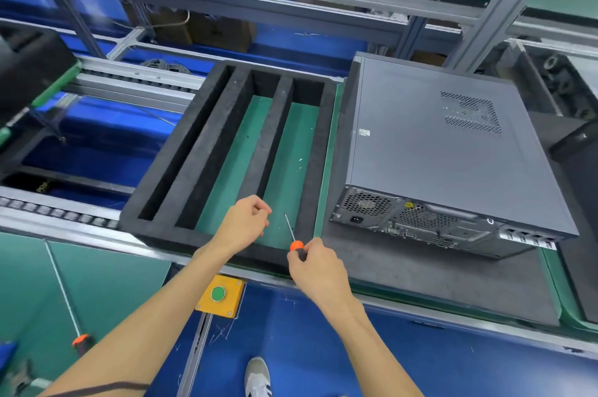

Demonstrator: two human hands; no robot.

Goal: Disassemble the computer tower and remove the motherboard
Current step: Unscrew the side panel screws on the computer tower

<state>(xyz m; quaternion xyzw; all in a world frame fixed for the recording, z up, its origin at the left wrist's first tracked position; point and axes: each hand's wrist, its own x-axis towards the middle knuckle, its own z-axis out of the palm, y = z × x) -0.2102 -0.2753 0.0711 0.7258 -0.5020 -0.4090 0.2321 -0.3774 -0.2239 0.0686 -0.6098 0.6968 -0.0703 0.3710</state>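
A grey computer tower lies on its side on a dark mat at the right, side panel up and closed, its rear ports facing me. My right hand grips the orange-and-black handle of a screwdriver, whose thin shaft points up and away over the foam tray. My left hand hovers just left of the shaft with its fingers curled and nothing in it. Both hands are left of the tower and apart from it.
A black foam tray with long slots sits on a green mat left of the tower. A yellow box with a green button hangs on the bench front. A second screwdriver lies on the green surface at lower left. Roller rails run at left.
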